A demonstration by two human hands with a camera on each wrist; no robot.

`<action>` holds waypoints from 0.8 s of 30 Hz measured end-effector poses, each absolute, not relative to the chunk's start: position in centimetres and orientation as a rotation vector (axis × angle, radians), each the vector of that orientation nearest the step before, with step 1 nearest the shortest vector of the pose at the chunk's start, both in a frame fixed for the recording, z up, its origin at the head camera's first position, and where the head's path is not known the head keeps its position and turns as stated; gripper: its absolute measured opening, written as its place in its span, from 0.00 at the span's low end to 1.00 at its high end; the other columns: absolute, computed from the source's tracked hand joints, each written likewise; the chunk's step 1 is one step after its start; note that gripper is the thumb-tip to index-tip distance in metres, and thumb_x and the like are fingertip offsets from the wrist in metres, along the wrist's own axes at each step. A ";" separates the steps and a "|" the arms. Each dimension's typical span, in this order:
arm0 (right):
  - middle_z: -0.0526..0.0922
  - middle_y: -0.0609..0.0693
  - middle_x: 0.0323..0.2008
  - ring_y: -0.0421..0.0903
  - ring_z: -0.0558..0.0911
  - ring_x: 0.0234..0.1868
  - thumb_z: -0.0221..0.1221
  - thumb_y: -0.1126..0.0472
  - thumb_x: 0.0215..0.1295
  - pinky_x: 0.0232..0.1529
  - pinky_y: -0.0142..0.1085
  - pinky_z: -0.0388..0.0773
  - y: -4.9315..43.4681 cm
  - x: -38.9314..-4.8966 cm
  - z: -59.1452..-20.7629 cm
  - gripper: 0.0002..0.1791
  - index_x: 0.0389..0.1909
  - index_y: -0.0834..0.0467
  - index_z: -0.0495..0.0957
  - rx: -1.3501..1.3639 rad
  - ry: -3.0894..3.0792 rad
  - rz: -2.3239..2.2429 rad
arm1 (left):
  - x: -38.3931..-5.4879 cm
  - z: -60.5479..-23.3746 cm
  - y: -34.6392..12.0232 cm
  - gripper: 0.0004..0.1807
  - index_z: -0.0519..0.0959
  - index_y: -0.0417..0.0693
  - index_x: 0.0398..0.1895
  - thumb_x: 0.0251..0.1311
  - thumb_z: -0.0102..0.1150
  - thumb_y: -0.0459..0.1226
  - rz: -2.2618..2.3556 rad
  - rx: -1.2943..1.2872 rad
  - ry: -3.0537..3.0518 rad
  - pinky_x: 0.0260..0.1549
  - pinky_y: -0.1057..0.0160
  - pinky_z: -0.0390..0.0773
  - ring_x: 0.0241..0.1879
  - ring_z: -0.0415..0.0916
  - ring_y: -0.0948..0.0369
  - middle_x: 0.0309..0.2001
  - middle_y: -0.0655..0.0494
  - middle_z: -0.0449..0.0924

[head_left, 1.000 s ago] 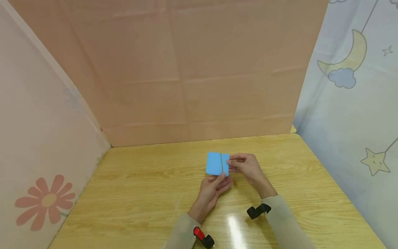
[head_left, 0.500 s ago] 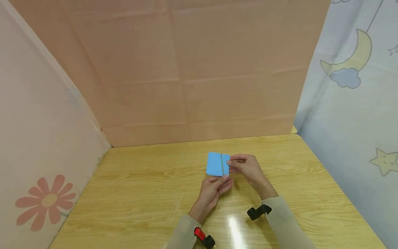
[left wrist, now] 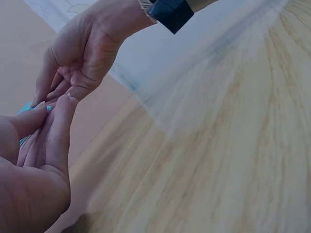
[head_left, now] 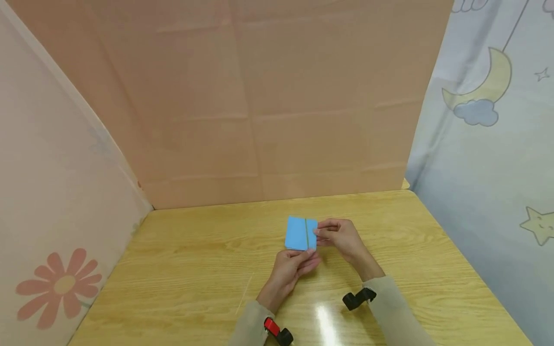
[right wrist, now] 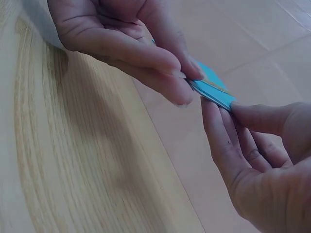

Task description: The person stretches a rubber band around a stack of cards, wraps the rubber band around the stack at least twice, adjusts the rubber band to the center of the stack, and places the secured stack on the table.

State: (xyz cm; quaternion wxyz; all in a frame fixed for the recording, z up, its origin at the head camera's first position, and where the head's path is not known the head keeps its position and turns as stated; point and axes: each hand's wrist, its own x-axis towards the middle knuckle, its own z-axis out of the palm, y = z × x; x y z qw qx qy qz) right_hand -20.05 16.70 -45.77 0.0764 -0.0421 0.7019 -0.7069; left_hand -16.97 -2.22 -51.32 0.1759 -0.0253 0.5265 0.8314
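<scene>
A stack of light-blue cards [head_left: 296,233] is held up above the table, with a yellowish rubber band [head_left: 307,233] running round it near its right side. At the near edge, my left hand [head_left: 287,271] pinches the stack, thumb on top and fingers beneath. My right hand [head_left: 344,240] pinches the right edge between thumb and fingers. In the right wrist view the layered edge of the cards [right wrist: 214,92] shows between both hands. Only slivers of blue appear in the left wrist view, where the fingers hide most of the stack.
The wood-grain table [head_left: 195,264] spreads out under both hands. A plain pinkish-brown cloth [head_left: 259,105] hangs behind it. Patterned cloths stand at the left, with a flower [head_left: 62,286], and at the right, with a moon [head_left: 497,77].
Both hands keep their pinch on the card stack, and the band stays in place. The whole head view has shifted slightly, so everything sits a little lower.
</scene>
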 end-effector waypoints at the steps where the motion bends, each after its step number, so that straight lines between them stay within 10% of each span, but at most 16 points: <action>1: 0.89 0.49 0.35 0.43 0.91 0.34 0.64 0.69 0.73 0.46 0.44 0.91 16.7 -20.0 -45.8 0.16 0.54 0.77 0.79 -0.131 2.106 -2.120 | -16.9 -51.3 -2.3 0.14 0.84 0.27 0.48 0.68 0.68 0.33 2.348 -0.072 1.499 0.51 0.55 0.89 0.44 0.92 0.53 0.43 0.39 0.91; 24: 0.88 0.51 0.35 0.43 0.91 0.34 0.63 0.70 0.73 0.45 0.42 0.91 16.9 -19.9 -45.5 0.17 0.55 0.77 0.76 -0.092 2.113 -2.131 | -17.3 -50.5 -4.3 0.15 0.82 0.24 0.51 0.71 0.65 0.32 2.351 -0.021 1.503 0.51 0.60 0.89 0.42 0.92 0.58 0.40 0.44 0.92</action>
